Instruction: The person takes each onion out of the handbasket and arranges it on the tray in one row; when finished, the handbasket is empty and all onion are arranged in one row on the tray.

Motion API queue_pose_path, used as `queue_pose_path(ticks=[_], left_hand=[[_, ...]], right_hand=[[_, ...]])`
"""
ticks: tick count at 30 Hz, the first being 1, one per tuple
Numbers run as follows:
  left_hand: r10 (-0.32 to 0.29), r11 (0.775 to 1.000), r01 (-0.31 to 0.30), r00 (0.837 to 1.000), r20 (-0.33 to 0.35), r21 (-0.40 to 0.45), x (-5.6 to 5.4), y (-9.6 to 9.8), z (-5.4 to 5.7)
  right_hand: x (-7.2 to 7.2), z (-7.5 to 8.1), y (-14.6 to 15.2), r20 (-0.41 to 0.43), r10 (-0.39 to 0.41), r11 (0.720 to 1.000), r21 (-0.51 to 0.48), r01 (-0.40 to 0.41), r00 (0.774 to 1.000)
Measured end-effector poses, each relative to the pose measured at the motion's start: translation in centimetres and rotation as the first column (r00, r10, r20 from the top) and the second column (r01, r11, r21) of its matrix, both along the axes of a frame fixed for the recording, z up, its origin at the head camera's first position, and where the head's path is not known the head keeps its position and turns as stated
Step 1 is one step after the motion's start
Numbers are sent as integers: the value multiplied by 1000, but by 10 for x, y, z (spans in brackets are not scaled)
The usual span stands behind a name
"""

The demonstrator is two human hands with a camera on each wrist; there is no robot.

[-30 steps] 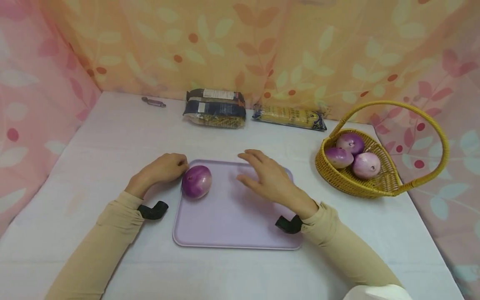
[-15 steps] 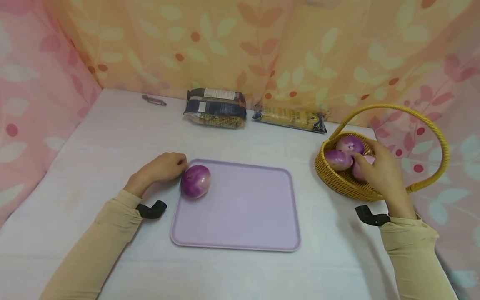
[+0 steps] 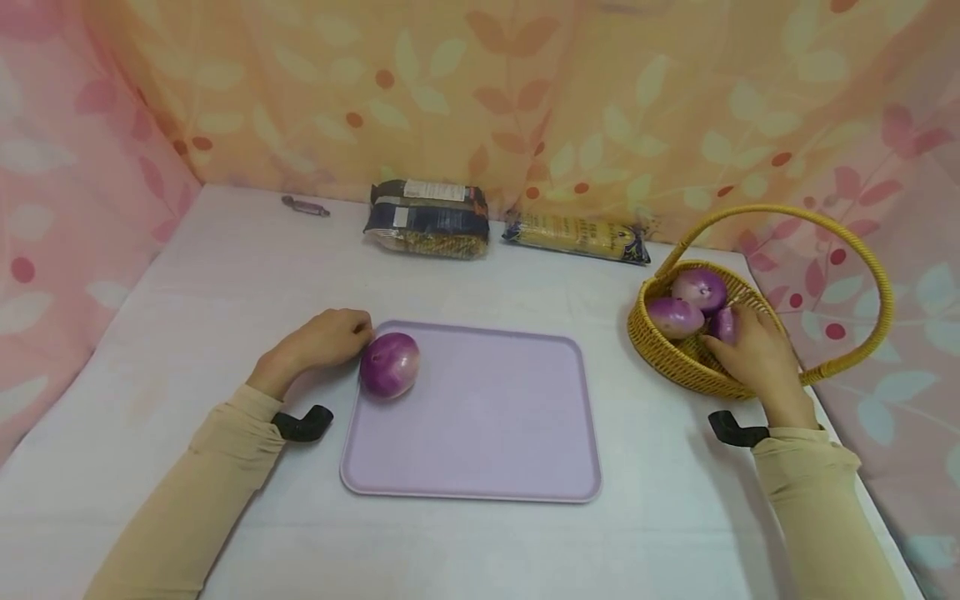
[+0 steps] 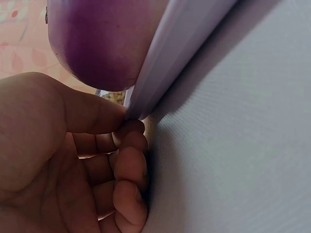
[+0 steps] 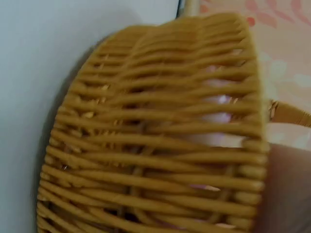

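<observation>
At the tray's far left corner my left hand (image 3: 324, 340) pinches the rim of the lilac tray (image 3: 480, 442) between thumb and forefinger (image 4: 97, 114). Its other fingers are curled below, against the white cloth. Just beside it a glossy purple, onion-like vegetable (image 3: 390, 365) lies on the tray. My right hand (image 3: 757, 354) reaches into the yellow wicker basket (image 3: 667, 362) and grips a purple onion-like vegetable (image 3: 723, 325), mostly hidden by the fingers. Two others, one at the back (image 3: 699, 289) and one at the left (image 3: 675, 317), lie beside it. Basket weave (image 5: 150, 131) fills most of the right wrist view.
The basket's tall handle (image 3: 840, 229) arches up to the right of my hand. Along the back of the table lie a dark bag of dry food (image 3: 427, 218), a yellow packet (image 3: 577, 236) and a small slim object (image 3: 306, 206). Patterned cloth surrounds the table.
My right hand has gone from above the tray to the basket on the right, and its fingers have closed round a vegetable there. The left hand stays at the tray's corner.
</observation>
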State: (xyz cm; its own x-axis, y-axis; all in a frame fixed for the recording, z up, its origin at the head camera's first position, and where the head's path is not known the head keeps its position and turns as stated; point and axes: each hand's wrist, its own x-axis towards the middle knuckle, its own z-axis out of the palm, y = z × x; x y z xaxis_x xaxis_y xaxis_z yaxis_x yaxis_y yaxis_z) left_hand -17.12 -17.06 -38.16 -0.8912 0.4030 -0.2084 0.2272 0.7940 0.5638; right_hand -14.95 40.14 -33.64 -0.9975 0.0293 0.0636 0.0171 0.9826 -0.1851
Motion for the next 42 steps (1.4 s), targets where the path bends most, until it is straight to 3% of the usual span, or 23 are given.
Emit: queue_pose_path(ticks=[6,9,14,17,19,22,25,29,32,36,39,42], left_hand=[[-4,1000,4,1000,-5,-7,1,2,-2],[-3,1000,3,1000,1,-9,1,3,-2],[-8,1000,8,1000,-1,-11,-1,4,-1],[-7,1000,7,1000,-6,-18,-3,3,0],[-4,1000,4,1000,-10,-23,-3,3,2],[-4,1000,3,1000,-17,-22,-3,3,3],[-10,1000,9,1000,-19,-18,-2,3,4],[-17,1000,17,999,-33,-21,0,3,4],[-17,1000,16,999,-42,-22,0,3,4],[-17,1000,16,999,-36,-24,0,3,3],[-17,1000,16,1000,-27,-23,1,3,3],[-14,1000,14,1000,-15,-15,1,1,2]], right_hand=[[0,-10,5,-90,-10,1000,7,11,996],[2,-11,6,-82,-40,999,-4,40,996],[7,0,0,-90,-169,983,-89,161,981],[10,14,-19,-183,-164,974,-185,130,969],[12,26,-38,-215,-106,973,-223,57,971],[18,40,-69,-198,7,968,-243,-57,980],[24,42,-96,-173,144,960,-212,-180,974],[29,27,-120,-136,363,914,-141,-380,922],[34,12,-132,-83,478,866,-123,-485,874],[38,-5,-144,-33,553,826,-110,-553,832],[40,-12,-149,-30,573,813,-105,-572,819],[41,-15,-152,-44,570,814,-106,-571,821]])
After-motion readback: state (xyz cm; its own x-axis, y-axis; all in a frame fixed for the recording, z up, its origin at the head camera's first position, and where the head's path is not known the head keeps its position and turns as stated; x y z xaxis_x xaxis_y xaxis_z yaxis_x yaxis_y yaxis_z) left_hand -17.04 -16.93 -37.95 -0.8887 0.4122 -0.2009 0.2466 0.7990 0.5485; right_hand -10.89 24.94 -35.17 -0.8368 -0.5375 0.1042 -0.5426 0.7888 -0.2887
